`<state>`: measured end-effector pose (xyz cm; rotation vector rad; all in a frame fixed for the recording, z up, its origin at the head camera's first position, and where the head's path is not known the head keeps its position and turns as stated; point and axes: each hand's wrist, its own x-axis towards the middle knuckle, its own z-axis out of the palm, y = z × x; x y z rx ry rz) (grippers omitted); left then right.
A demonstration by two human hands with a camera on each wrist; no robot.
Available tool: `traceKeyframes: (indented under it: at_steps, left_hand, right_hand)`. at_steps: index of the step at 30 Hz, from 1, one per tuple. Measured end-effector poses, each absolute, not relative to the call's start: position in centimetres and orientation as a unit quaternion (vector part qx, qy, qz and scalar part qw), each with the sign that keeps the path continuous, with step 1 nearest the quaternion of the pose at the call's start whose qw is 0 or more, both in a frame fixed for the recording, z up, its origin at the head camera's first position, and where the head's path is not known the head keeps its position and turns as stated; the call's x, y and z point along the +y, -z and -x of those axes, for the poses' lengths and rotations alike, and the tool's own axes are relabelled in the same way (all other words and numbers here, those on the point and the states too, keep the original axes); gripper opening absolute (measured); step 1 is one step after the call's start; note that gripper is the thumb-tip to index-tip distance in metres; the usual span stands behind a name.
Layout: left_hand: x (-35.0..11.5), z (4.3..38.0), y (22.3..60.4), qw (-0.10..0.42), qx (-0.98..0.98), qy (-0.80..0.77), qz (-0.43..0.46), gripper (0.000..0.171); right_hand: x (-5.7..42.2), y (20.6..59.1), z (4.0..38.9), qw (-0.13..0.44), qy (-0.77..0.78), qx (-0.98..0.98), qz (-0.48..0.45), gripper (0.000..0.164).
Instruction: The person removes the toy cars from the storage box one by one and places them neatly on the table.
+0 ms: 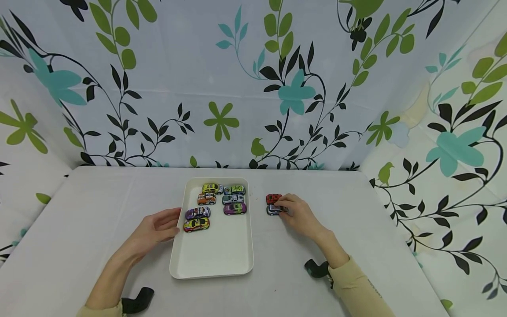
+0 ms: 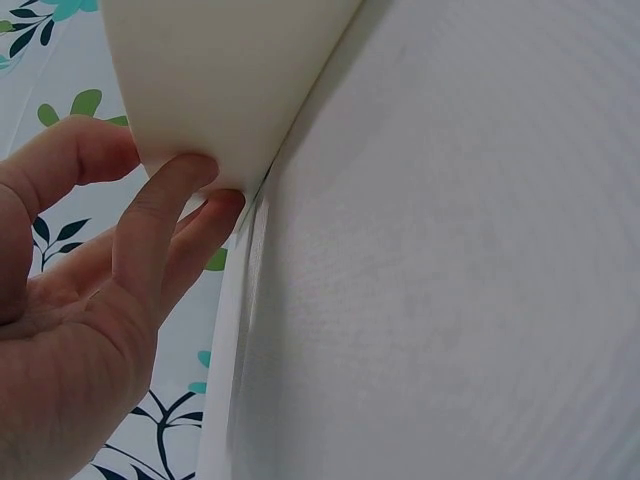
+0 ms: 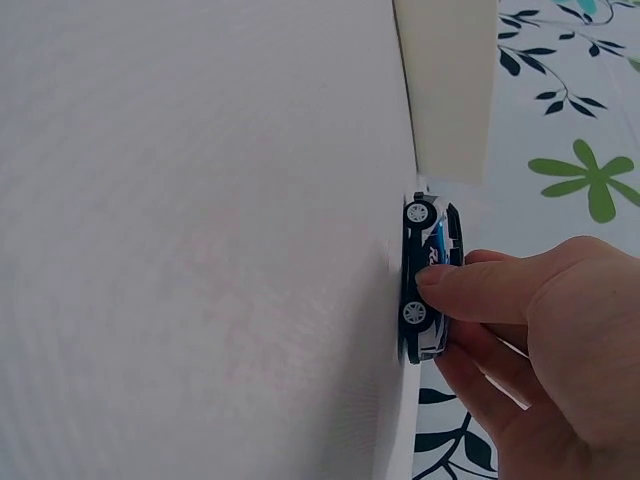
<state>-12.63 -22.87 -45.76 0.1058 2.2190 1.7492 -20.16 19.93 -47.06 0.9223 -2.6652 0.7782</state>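
A white tray [image 1: 211, 255] holds several small toy cars, among them a purple car [image 1: 235, 208] and a yellow-and-red car [image 1: 196, 224]. My left hand [image 1: 160, 226] grips the tray's left side; in the left wrist view its bent fingers meet the outer wall [image 2: 230, 80], one fingertip passing behind the rim. To the right of the tray, my right hand [image 1: 299, 215] pinches a white-and-dark toy car [image 3: 437, 245] between thumb and fingers, wheels at the table surface. A red toy car [image 1: 273, 199] stands just beyond it.
A white cloth covers the table [image 1: 119, 193]. Patterned curtains [image 1: 166, 88] rise at the back and both sides. A black wrist mount [image 1: 138, 300] sits at the left wrist, another mount [image 1: 316, 268] at the right.
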Motion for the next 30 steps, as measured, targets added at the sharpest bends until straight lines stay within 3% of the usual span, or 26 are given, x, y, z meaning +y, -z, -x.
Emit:
traceKeyframes:
  at_steps: [30]
  left_hand:
    - [-22.8,12.6,45.7,0.156,0.775,-0.611,-0.048,0.068]
  right_hand:
    - [18.5,45.2,19.3,0.120,-0.280,-0.897,-0.321,0.029]
